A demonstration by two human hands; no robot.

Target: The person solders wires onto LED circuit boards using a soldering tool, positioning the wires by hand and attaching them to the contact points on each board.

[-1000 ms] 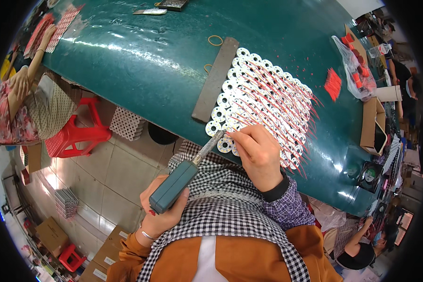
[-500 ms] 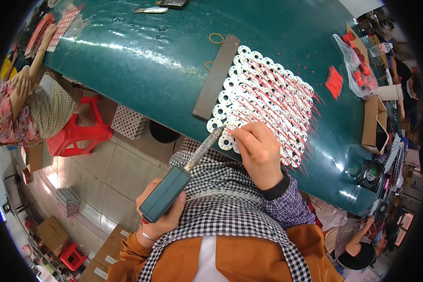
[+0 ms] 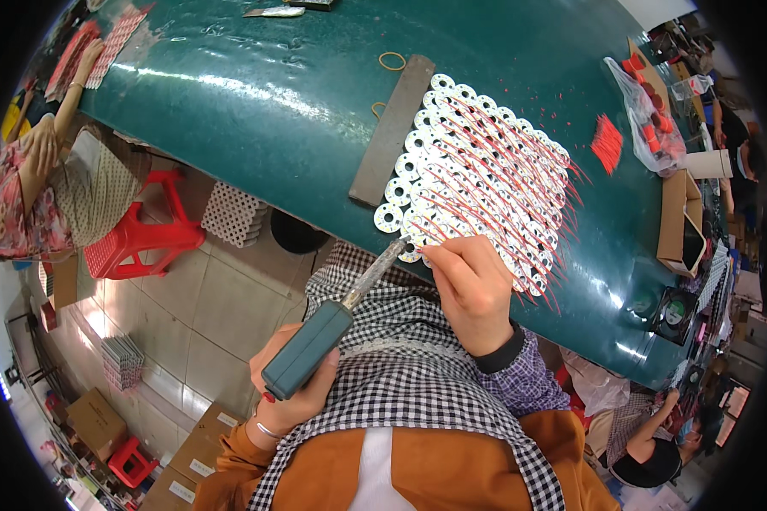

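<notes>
My left hand (image 3: 288, 387) is wrapped round the boxy dark green handle of a soldering iron (image 3: 308, 351). Its metal shaft slants up and right, and the tip meets a round white circuit board (image 3: 410, 248) at the near left corner of a panel. My right hand (image 3: 477, 294) pinches a red wire (image 3: 423, 249) by that tip, thumb against forefinger. Many joined ring-shaped boards with dark centre holes make up the white panel (image 3: 389, 218). Thin red wires (image 3: 486, 170) lie slantwise across most of it. The right hand covers part of the panel's near edge.
Along the panel's left side lies a flat grey bar (image 3: 392, 132). Rubber bands (image 3: 392, 61) rest beyond it on the green table (image 3: 256, 128). Further right are a bundle of red wires (image 3: 606, 145), a plastic bag (image 3: 648, 119) and a cardboard box (image 3: 680, 221). Another person's hand (image 3: 91, 55) works far left.
The soldering iron's tip has shifted slightly down and right, from the upper corner ring to the ring below. My right hand has moved slightly down and right with it. The panel has slid slightly away.
</notes>
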